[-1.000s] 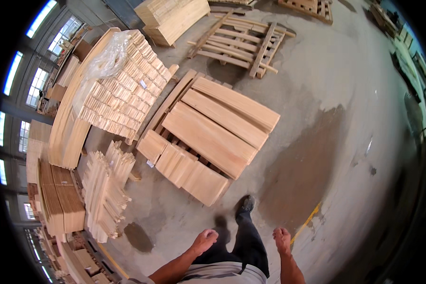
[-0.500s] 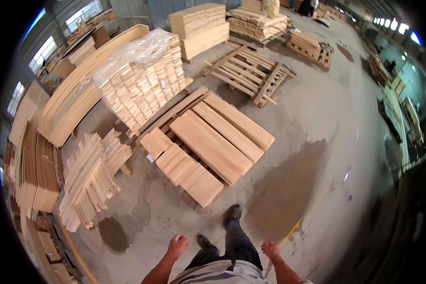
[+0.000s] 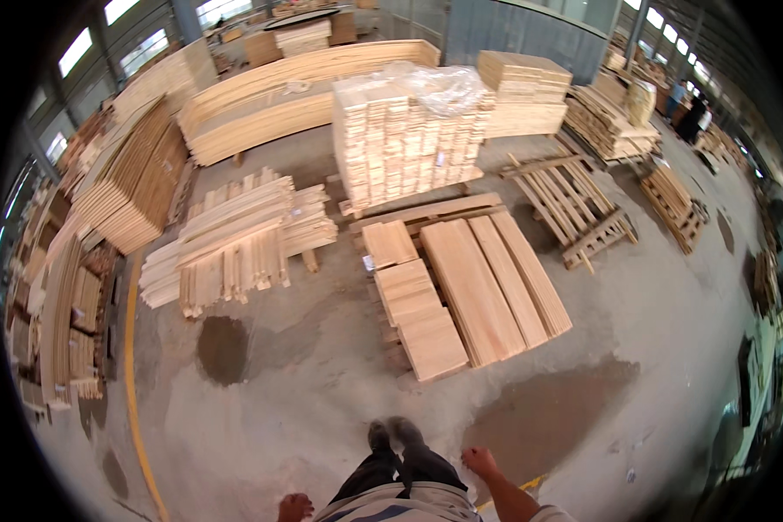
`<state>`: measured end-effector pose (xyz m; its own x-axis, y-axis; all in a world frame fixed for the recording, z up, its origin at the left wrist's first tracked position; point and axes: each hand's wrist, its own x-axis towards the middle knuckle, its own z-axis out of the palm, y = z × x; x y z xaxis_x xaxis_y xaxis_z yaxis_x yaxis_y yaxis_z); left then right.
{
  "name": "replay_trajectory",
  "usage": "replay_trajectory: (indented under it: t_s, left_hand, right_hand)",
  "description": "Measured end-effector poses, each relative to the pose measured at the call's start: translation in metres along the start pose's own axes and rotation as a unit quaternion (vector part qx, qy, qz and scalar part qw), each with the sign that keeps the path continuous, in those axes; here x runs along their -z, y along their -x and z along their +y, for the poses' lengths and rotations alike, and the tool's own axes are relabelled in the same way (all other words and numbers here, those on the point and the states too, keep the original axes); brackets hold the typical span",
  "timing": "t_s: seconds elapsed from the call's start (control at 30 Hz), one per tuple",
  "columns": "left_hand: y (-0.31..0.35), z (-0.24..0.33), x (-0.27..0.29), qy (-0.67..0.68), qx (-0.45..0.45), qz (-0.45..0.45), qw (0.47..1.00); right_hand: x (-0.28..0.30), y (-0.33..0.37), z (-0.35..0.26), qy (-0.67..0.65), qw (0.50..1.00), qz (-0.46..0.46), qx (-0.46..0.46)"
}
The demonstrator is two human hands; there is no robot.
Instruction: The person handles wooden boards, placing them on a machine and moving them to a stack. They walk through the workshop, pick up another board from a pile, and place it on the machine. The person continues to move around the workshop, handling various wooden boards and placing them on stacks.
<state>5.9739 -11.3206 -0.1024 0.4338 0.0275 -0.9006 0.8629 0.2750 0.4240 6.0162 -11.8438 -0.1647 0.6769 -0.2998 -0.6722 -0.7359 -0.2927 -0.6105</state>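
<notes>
Low at the bottom edge hangs my left hand (image 3: 296,506), its fingers loosely bent and apart, with nothing seen in it. My right hand (image 3: 479,461) is held out over the floor on the other side of my legs; its fingers are half curled and it holds nothing visible. Neither hand touches anything. Ahead of my shoes lies a low pallet load of wooden boards: long panels (image 3: 474,291) on the right and shorter panels (image 3: 433,343) on the left. These are the nearest goods to my hands, well out of their reach.
Loose strips (image 3: 235,230) lie piled at left, beside a dark floor stain (image 3: 223,350) and a yellow line (image 3: 133,365). Behind the panels rises a tall stack of slats (image 3: 409,148) under plastic film (image 3: 444,87). A slatted wooden pallet (image 3: 565,200) lies right of it.
My view has swung left, so the stacks sit farther right in the picture. My feet have come side by side. My left hand has dropped toward the bottom edge.
</notes>
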Motion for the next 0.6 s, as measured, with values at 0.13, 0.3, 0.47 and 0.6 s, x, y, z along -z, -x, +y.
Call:
replay_trajectory:
  t_s: [0.13, 0.3, 0.47, 0.6]
  left_hand:
    - [0.096, -0.021, -0.066, -0.377, -0.115, 0.163, 0.905]
    - [0.089, -0.062, -0.081, -0.284, -0.058, 0.215, 0.933]
    - [0.099, -0.108, -0.059, -0.204, -0.051, 0.239, 0.948]
    - [0.110, -0.144, -0.035, -0.166, -0.038, 0.242, 0.955]
  right_hand:
    - [0.007, -0.045, -0.090, 0.079, 0.994, 0.039, 0.065]
    - [-0.019, -0.095, -0.125, 0.018, 0.989, -0.007, 0.148]
    - [-0.069, -0.087, -0.135, 0.089, 0.978, -0.090, 0.169]
    - [-0.129, -0.048, -0.134, 0.110, 0.958, -0.144, 0.222]
